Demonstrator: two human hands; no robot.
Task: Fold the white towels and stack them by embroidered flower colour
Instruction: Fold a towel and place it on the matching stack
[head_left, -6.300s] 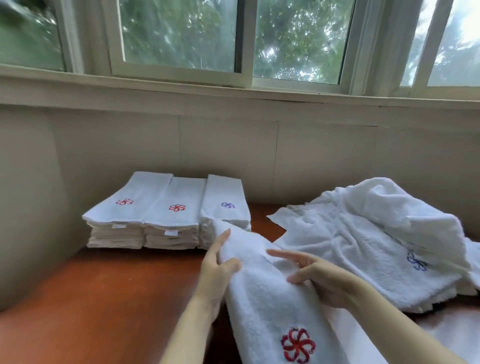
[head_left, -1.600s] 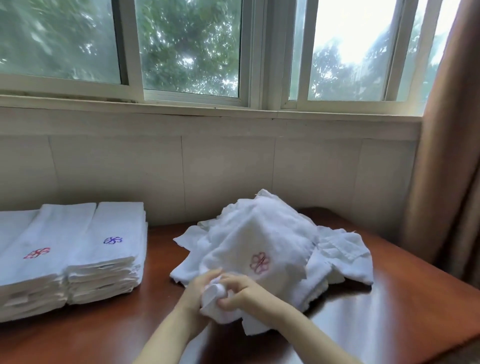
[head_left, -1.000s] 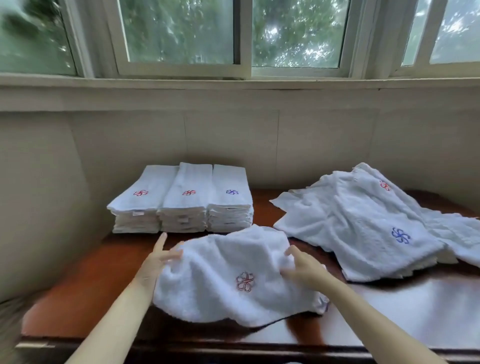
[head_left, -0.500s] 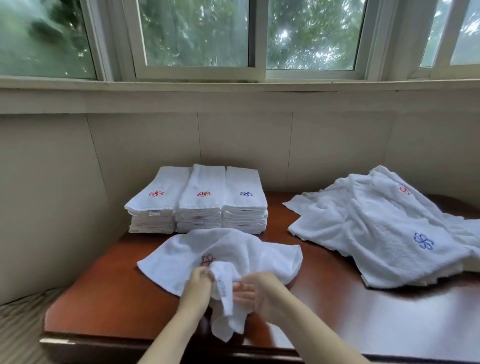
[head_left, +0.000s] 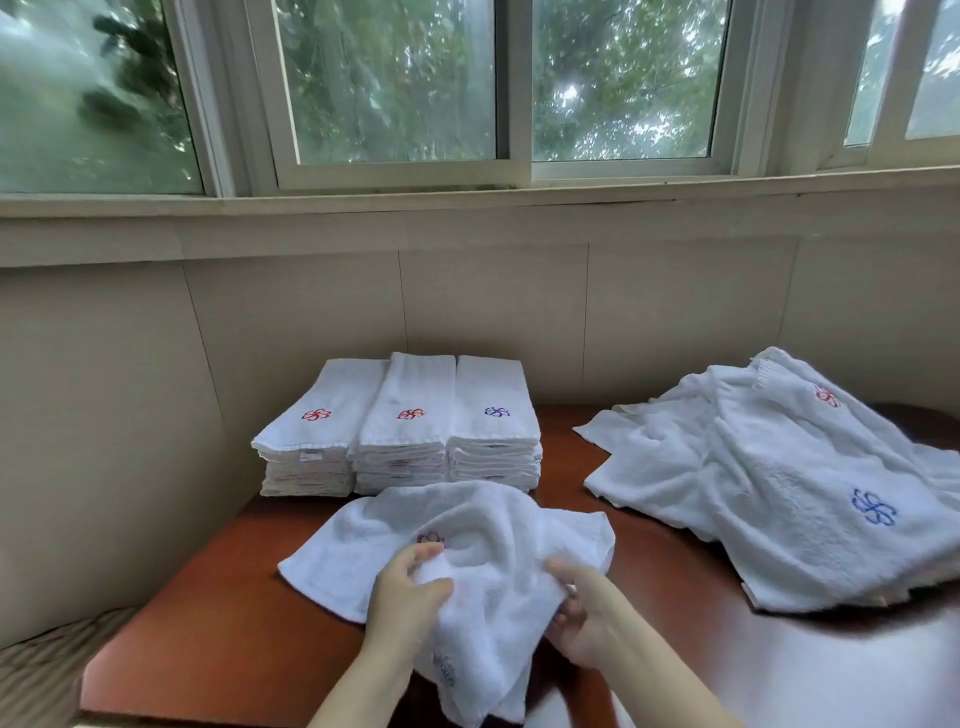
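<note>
At the near edge of the tabletop (head_left: 218, 623), the fingers (head_left: 415, 558) of the left hand (head_left: 402, 587) and right hand (head_left: 582, 618) curl into a bunched white towel (head_left: 483, 525), gripping its crumpled middle from either side. A dark embroidered flower (head_left: 430, 538) shows just above the left fingers. The towel's far half lies spread on the wood. Behind it stand three folded stacks (head_left: 410, 441) side by side, two topped with red flowers and one with blue. Well apart to the right lies a heap of unfolded towels (head_left: 779, 493).
</note>
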